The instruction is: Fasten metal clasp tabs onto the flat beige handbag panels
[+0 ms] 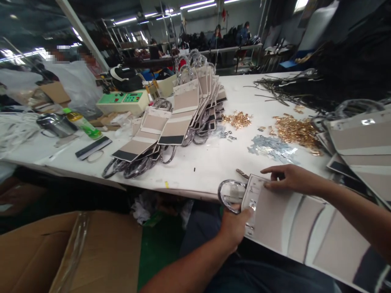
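Observation:
A beige, white and black bag panel (271, 211) with a plastic-wrapped handle (220, 193) lies across the table's front edge and my lap. My left hand (233, 228) grips its top edge beside the handle, thumb on top near small metal pieces; the fingers beneath are hidden. My right hand (285, 178) is over the panel's far top corner, index finger stretched out and thumb low at the surface. Nothing shows between those fingers. Pen marks run along the panel's pale top strip. A small metal tool (242, 173) lies just beyond the panel.
Piled panels with wrapped handles (183, 99) stand mid-table; more panels (363, 136) lie at right. Gold metal pieces (297, 132) and flat grey plates (271, 148) form heaps. A bottle (84, 125), a control box (124, 101) and a cardboard box (100, 248) are at left.

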`<move>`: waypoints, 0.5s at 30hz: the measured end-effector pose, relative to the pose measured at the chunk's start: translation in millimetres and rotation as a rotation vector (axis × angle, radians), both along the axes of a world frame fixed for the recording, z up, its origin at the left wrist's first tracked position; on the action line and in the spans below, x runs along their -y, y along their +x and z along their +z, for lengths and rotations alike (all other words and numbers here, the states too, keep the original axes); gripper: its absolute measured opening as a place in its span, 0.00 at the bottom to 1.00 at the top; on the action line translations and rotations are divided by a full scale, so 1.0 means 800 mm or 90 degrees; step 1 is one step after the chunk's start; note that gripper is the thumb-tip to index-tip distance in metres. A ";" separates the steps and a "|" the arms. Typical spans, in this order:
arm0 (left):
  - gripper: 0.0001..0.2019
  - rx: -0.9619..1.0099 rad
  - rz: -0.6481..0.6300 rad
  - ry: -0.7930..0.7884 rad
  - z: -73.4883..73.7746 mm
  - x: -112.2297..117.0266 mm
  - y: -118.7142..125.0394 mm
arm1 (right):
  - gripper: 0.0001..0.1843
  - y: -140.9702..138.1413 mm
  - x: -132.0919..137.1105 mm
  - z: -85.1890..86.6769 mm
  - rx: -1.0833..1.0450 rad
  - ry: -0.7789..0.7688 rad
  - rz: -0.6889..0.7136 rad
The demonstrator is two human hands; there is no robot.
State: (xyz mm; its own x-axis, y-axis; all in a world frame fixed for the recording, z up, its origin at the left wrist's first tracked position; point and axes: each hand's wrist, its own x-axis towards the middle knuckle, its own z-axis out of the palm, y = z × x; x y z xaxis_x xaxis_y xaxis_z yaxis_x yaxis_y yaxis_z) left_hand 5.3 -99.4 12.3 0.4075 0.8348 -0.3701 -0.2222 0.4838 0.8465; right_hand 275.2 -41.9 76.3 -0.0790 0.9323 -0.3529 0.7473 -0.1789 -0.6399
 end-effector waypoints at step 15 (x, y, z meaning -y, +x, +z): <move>0.29 0.003 0.082 -0.148 -0.023 0.019 0.020 | 0.26 -0.029 0.054 0.043 -0.001 0.312 -0.327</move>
